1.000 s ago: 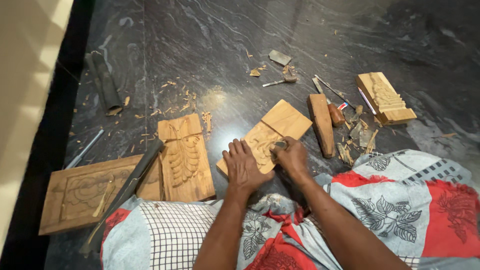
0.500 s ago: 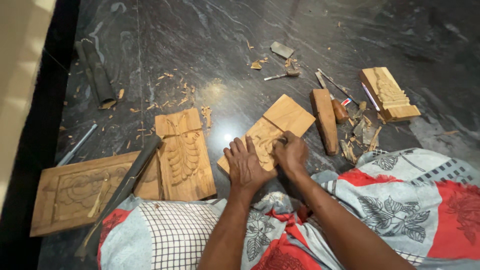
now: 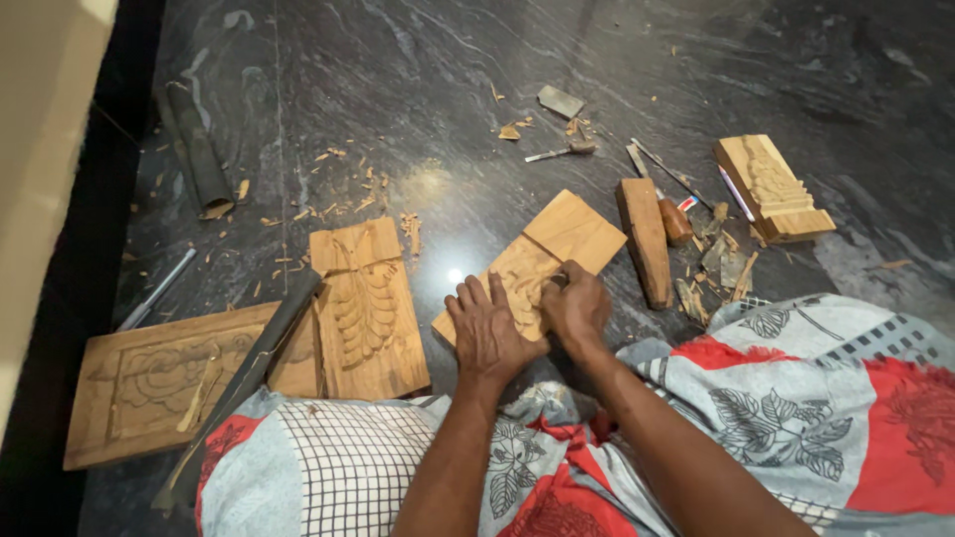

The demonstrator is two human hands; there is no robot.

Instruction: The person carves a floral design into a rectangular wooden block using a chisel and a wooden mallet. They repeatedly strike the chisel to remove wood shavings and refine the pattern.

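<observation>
Pale matt wooden panel [image 3: 542,261] with rough carving lies on glossy dark stone floor [image 3: 418,80].

tool in the right hand [image 3: 577,310] mostly hidden by the fist; near end of the wooden panel [image 3: 532,261] covered by the left hand [image 3: 489,333].

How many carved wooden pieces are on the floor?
4: a wide flat brown panel far left, a leaf-carved plank beside it, the pale board under both hands, and a stepped block far right. None seem hidden.
</observation>
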